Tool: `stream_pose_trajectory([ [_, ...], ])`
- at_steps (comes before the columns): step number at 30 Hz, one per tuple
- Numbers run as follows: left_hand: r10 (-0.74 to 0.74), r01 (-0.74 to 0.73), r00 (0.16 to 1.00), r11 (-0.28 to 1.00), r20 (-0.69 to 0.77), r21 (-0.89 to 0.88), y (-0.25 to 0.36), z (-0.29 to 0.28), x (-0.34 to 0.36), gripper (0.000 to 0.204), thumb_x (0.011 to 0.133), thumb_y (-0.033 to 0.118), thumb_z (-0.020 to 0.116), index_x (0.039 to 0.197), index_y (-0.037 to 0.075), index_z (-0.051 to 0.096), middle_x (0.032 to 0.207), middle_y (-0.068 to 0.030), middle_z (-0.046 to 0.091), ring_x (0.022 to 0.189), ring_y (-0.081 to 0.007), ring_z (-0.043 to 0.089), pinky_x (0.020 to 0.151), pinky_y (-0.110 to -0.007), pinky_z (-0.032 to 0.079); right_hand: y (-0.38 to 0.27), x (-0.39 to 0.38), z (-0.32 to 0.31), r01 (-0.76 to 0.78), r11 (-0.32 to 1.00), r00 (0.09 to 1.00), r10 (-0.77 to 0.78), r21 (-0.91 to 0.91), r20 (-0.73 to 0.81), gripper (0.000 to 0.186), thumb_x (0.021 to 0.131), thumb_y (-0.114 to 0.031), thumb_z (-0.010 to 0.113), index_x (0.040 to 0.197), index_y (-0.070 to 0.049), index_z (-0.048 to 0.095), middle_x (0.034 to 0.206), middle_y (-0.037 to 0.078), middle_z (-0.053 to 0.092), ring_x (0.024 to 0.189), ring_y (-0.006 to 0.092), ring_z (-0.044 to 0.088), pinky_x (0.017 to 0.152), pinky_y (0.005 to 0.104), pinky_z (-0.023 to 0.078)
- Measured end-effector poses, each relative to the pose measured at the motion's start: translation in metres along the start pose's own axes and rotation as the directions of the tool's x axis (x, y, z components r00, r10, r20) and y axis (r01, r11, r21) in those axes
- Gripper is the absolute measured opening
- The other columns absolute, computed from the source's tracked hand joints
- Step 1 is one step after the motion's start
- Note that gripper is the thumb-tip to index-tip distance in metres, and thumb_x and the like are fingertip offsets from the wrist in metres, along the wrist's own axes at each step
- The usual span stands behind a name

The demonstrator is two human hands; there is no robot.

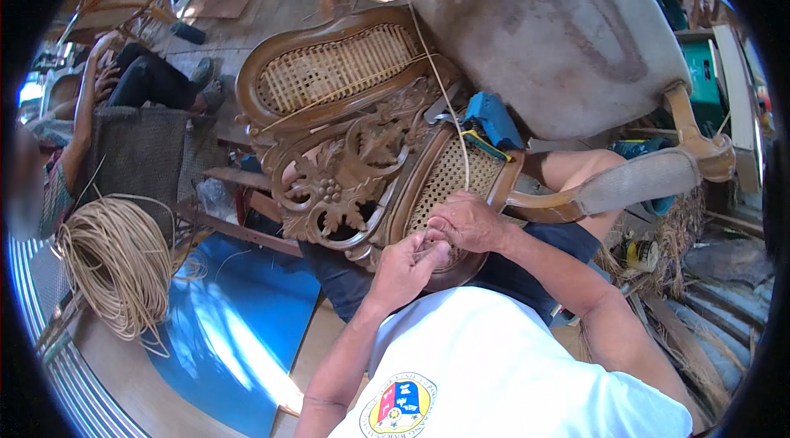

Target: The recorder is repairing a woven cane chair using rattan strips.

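Note:
A carved wooden chair [329, 191] with woven cane panels lies across my lap. My right hand [471, 222] is closed on a long pale cane strand [452, 113], which rises from it past the top of the view. Just beside it, my left hand [409, 264] is closed in a pinch; what its fingers hold is hidden. Both hands are over the lower end of the nearer cane panel [448, 177]. A second woven panel [337, 64] shows farther up, with loose strands across it. A blue block-like thing [494, 120] and a yellow-and-green tool [485, 144] rest at the nearer panel's upper end.
A big coil of cane [115, 269] stands at the left, near a blue sheet [230, 315] on the floor. A pale upholstered seat [543, 35] takes up the upper right, its padded armrest [638, 181] below. Another person [78, 121] sits at the far left.

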State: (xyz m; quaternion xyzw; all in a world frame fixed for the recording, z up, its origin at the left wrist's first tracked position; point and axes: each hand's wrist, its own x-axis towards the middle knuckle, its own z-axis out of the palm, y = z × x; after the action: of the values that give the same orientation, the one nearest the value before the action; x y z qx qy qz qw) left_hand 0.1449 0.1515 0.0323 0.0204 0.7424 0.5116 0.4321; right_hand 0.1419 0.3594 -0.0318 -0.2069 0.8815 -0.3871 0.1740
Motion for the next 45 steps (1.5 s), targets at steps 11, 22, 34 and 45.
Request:
stream_pose_trajectory([
  [11, -0.426, 0.009, 0.652, 0.831, -0.627, -0.556, -0.087, -0.115, -0.1, 0.029, 0.098, 0.031, 0.066, 0.107, 0.004, 0.065, 0.076, -0.0068, 0.07, 0.047, -0.0006, 0.035, 0.042, -0.02, 0.025, 0.018, -0.016, -0.04, -0.295, 0.951, 0.932, 0.309, -0.097, 0.191, 0.029, 0.092, -0.032, 0.065, 0.094, -0.004, 0.068, 0.083, 0.014, 0.067, 0.084, 0.0329, 0.067, 0.079, 0.0446, 0.052],
  [22, 0.163, 0.204, 0.147, 0.96, -0.976, 0.191, -0.025, -0.2, -0.064, 0.057, 0.09, 0.027, 0.076, 0.132, -0.003, 0.053, 0.105, -0.0089, 0.062, 0.085, -0.0126, 0.058, 0.075, -0.026, 0.048, 0.044, 0.152, -0.045, -0.211, 0.946, 0.856, 0.301, 0.247, -0.42, 0.034, 0.093, -0.031, 0.067, 0.11, -0.002, 0.068, 0.097, 0.014, 0.064, 0.09, 0.0268, 0.066, 0.077, 0.0374, 0.054],
  [34, 0.423, -0.017, 0.641, 0.842, -0.64, 0.539, 0.038, -0.162, 0.085, 0.039, 0.104, 0.024, 0.051, 0.126, -0.008, 0.059, 0.099, -0.0065, 0.066, 0.094, -0.0132, 0.061, 0.086, -0.029, 0.047, 0.079, 0.255, -0.032, 0.26, 0.964, 0.829, -0.195, 0.053, -0.524, 0.016, 0.085, -0.008, 0.075, 0.1, -0.005, 0.072, 0.1, 0.007, 0.066, 0.09, 0.0217, 0.067, 0.083, 0.0304, 0.056],
  [45, 0.113, 0.058, 0.815, 0.96, -0.568, 0.275, 0.077, -0.185, 0.177, 0.041, 0.104, 0.036, 0.048, 0.115, 0.001, 0.067, 0.072, -0.0036, 0.062, 0.065, -0.0121, 0.053, 0.066, -0.03, 0.044, 0.133, 0.265, -0.058, 0.226, 0.335, 0.916, 0.248, 0.915, -0.317, 0.018, 0.09, -0.022, 0.076, 0.095, -0.006, 0.072, 0.081, -0.001, 0.066, 0.075, 0.008, 0.062, 0.067, 0.0233, 0.052],
])
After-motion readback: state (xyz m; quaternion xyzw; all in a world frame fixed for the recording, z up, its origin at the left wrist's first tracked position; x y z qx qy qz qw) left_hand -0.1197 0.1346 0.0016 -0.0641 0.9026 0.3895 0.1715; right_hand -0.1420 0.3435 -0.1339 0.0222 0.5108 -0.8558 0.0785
